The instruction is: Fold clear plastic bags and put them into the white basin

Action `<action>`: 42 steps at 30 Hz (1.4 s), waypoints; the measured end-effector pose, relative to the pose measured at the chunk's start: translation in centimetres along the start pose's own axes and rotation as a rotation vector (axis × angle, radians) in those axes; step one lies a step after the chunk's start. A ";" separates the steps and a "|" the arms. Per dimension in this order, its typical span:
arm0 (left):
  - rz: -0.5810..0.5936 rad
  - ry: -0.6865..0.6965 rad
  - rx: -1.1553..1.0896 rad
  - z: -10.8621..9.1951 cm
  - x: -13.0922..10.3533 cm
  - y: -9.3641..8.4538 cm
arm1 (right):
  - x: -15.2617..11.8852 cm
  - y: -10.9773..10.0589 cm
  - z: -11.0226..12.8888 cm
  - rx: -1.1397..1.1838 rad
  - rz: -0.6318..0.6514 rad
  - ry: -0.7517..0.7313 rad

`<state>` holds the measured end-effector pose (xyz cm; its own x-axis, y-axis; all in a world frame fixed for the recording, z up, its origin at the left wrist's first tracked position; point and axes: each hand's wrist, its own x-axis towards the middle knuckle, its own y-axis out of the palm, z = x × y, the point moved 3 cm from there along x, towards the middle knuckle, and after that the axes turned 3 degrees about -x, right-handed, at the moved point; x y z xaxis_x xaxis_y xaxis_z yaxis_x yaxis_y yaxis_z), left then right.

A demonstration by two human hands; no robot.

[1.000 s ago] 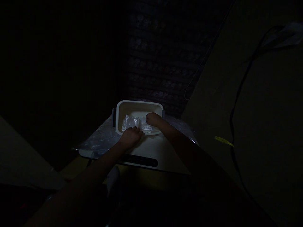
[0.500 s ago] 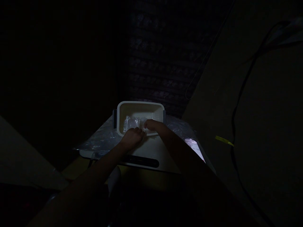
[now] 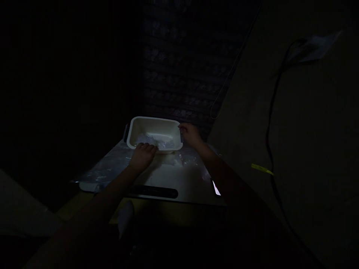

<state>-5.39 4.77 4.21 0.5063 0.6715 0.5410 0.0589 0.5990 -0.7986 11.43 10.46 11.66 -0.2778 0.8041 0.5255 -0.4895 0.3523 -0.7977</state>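
Note:
A white plastic basin (image 3: 157,120) with dark side handles stands on a small table. Crumpled clear plastic packets (image 3: 150,140) lie on its floor; the dim light hides what they hold. My left hand (image 3: 144,155) is closed over the near rim, fingers bent across it. At the right rim, my right hand (image 3: 190,133) has its fingers curled round the edge by the handle. Clear plastic sheeting (image 3: 108,166) covers part of the tabletop around the basin.
The white table (image 3: 168,175) has a dark slot (image 3: 157,191) along its near edge. A lit phone (image 3: 216,188) lies at the right, partly behind my forearm. Along the right wall hangs a dark cable (image 3: 269,145) with a yellow tag (image 3: 260,168). A patterned curtain (image 3: 174,78) hangs behind.
My right hand has left the packets inside the basin and moved to its right rim. My left hand stays at the near rim. The basin sits farther from the table's near edge.

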 end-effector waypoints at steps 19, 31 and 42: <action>-0.029 -0.079 -0.033 0.3 0.8 1.0 | -10.3 5.6 0.4 -0.249 0.321 -0.108; 0.226 -0.014 -0.252 -1.5 0.1 2.9 | -8.7 8.7 0.5 -0.409 0.384 0.046; 0.138 -0.350 -0.764 -3.2 2.0 2.9 | -7.7 4.3 -1.4 0.040 0.326 -0.020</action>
<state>-1.44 6.46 2.10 0.2637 0.8885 0.3755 0.6447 0.1272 -0.7538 12.69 6.43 3.76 -0.4413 0.8616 0.2507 -0.4042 0.0586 -0.9128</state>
